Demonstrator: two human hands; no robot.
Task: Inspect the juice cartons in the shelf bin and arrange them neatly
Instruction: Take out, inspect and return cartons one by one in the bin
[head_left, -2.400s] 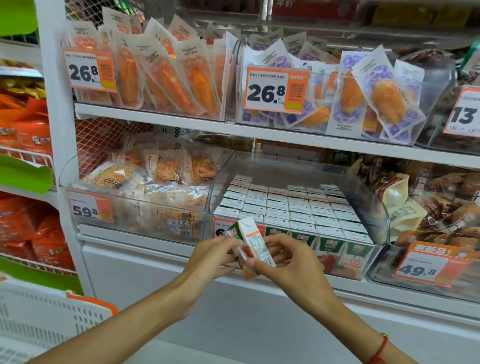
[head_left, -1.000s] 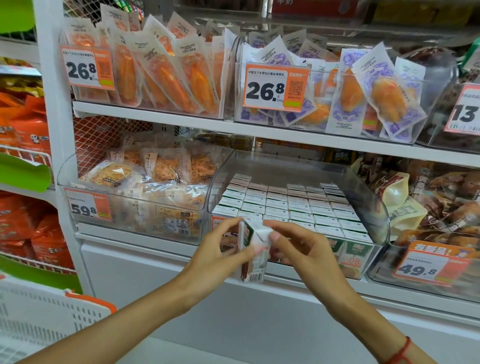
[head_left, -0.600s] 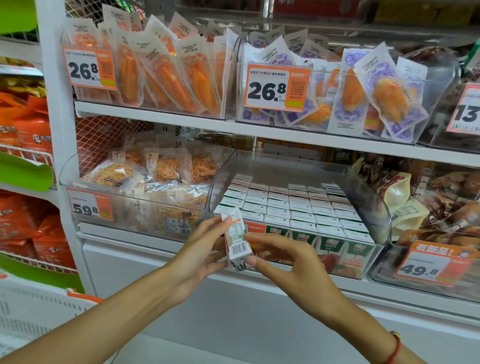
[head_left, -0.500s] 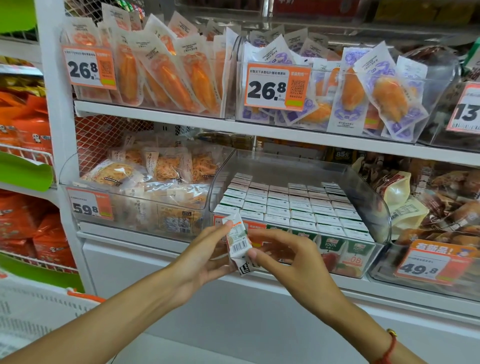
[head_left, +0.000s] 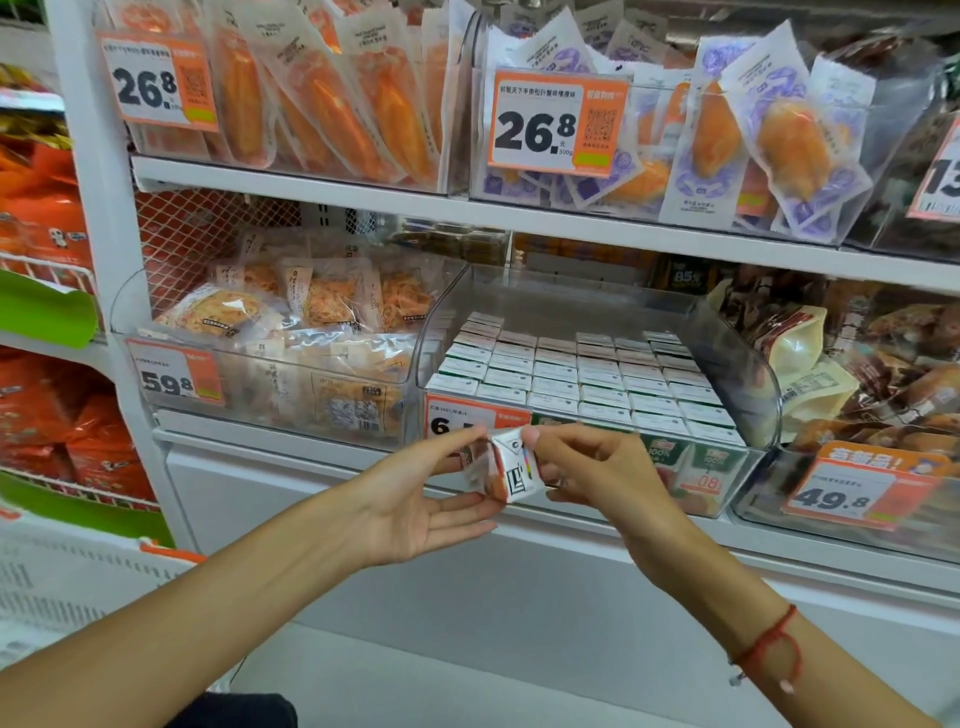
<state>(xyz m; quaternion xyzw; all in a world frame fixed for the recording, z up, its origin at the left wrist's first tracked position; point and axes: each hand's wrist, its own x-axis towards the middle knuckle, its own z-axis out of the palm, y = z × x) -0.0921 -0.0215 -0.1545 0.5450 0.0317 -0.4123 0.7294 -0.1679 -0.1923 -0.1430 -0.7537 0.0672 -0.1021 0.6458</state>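
one juice carton out of the bin, held in front of the clear shelf bin just below its front lip, pinched between both hands. left hand under and to the left, thumb on the upper left edge and fingertips reaching beneath, the lower fingers straight and spread, palm up. right hand to the right, thumb and forefinger nipping the top corner, the rest curled behind the right face. carton turned end-on toward the camera, a white folded end with a printed mark facing out, so long axis seemingly pointing roughly away toward the shelf, slightly tilted; blurred, hard to tell more. remaining cartons standing upright in tidy rows inside the bin, white tops up, the front row showing green and red faces through the wall. bin up and behind the held carton, its nearest visible gap hidden behind the price tag at front left. probably mid-inspection; return likely calls for standing the carton upright first, then lifting over the front lip. both hands equally near, right one holding the top corner.
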